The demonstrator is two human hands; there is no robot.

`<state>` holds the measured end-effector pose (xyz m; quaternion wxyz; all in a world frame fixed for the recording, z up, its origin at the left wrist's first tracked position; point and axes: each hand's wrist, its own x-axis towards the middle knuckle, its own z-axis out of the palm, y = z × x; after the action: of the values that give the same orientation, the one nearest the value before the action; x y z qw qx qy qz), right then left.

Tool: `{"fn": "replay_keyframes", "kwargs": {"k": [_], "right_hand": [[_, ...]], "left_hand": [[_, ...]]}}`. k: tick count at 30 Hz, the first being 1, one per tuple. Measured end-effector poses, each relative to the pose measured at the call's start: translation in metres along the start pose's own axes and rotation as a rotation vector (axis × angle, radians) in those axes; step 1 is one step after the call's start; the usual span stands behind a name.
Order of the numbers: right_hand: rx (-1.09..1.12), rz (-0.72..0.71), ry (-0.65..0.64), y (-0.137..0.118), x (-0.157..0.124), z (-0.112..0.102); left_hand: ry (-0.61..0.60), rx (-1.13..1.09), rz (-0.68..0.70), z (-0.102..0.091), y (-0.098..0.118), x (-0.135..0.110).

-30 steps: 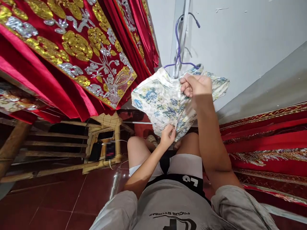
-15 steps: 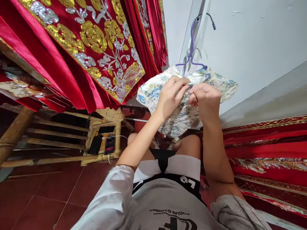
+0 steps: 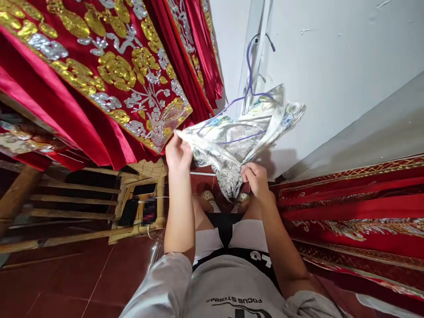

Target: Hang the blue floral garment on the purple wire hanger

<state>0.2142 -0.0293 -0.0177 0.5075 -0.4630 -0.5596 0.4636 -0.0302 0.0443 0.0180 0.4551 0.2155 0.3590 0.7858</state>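
A small floral garment (image 3: 238,137), cream with blue flowers, hangs on a purple hanger (image 3: 250,75) against the white wall. The garment is turned up so its pale inside and the hanger's lower bar show. My left hand (image 3: 179,152) pinches the garment's left edge and holds it out to the left. My right hand (image 3: 256,179) grips the bunched lower part of the cloth, just above my knees.
Red cloth with gold and silver embroidery (image 3: 109,75) hangs at the upper left. More red embroidered fabric (image 3: 357,207) lies at the right. A bamboo stool (image 3: 139,198) with two phones stands on the dark red tile floor (image 3: 76,274) at the left.
Both hands left the garment's neck by the hanger. The left hand moved out to the left edge and the right hand dropped to the lower part, flipping the cloth up and inside out.
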Motion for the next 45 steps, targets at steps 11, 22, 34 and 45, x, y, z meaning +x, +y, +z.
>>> {"fn": "replay_keyframes", "kwargs": {"k": [11, 22, 34, 45], "right_hand": [[-0.030, 0.287, -0.108, 0.039, -0.038, -0.023], [0.376, 0.305, -0.139, -0.008, 0.003, -0.009], [-0.414, -0.039, -0.446, -0.083, 0.056, -0.050], [-0.415, -0.128, -0.159, -0.023, 0.096, -0.067]], "left_hand": [[-0.148, 0.331, -0.140, -0.035, -0.074, -0.074], [-1.014, 0.631, 0.251, 0.049, -0.007, -0.136], [-1.211, 1.058, -0.184, -0.029, -0.002, -0.089], [-0.807, 1.277, -0.121, -0.054, 0.044, -0.035]]}}
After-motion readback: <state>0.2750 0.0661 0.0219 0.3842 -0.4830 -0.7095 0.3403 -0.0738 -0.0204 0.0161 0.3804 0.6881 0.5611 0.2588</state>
